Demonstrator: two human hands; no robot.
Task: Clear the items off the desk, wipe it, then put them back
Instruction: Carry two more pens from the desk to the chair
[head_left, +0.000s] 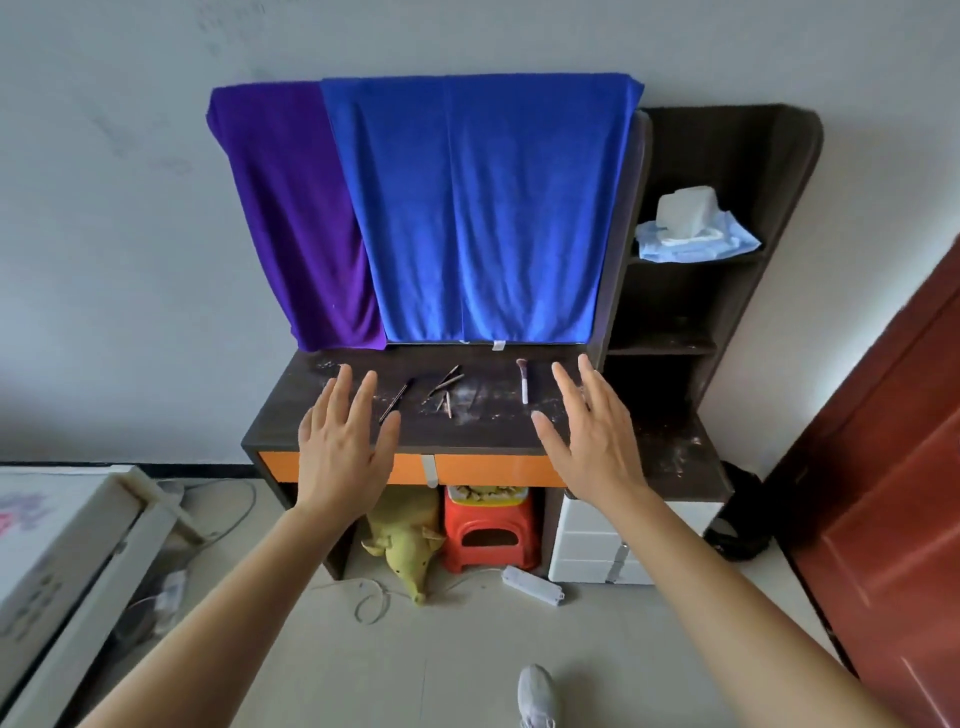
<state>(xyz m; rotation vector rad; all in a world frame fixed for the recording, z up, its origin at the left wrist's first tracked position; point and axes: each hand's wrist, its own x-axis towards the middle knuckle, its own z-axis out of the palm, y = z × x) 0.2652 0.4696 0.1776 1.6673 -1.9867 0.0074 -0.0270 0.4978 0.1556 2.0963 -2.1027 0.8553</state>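
Both hands out flat, fingers spread and holding nothing — left hand (343, 441) and right hand (592, 436) poised over the dusty desk (483, 431), likely to gather the makeup brush (523, 382) and thin sticks (444, 389) lying between them — clearing not yet begun.

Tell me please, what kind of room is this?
Probably a bedroom corner with a dressing table: a makeup brush and thin cosmetic pencils lie on the dusty dark desk, and a plush toy sits underneath.
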